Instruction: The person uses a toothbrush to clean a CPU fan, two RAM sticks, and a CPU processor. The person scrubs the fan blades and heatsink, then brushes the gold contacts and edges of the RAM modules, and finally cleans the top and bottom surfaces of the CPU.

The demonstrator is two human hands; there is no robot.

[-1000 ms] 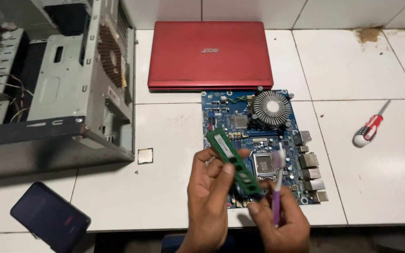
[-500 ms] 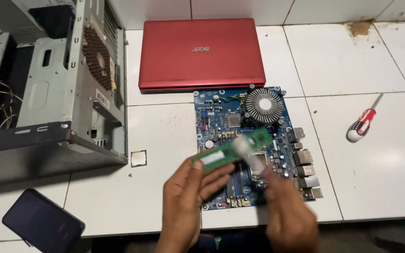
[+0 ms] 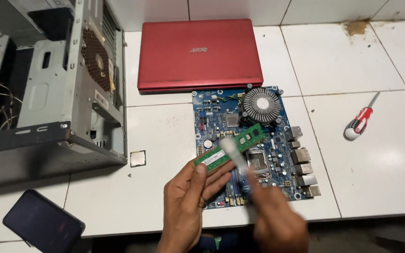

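Observation:
My left hand holds a green memory stick by its near end, tilted up to the right over a blue motherboard. My right hand is motion-blurred and holds a pale slim tool, likely a brush, whose tip lies across the middle of the stick. The motherboard lies flat on the white tiled surface, with a round finned cooler and fan at its far end and an empty processor socket just right of the stick.
A closed red laptop lies behind the motherboard. An open grey computer case stands at left, a small loose processor chip beside it. A dark phone lies near left. A red-and-white screwdriver lies at right.
The memory stick has swung from pointing down-right to lying tilted up to the right. My right hand has moved from below the stick to brushing across it, and blurs with movement.

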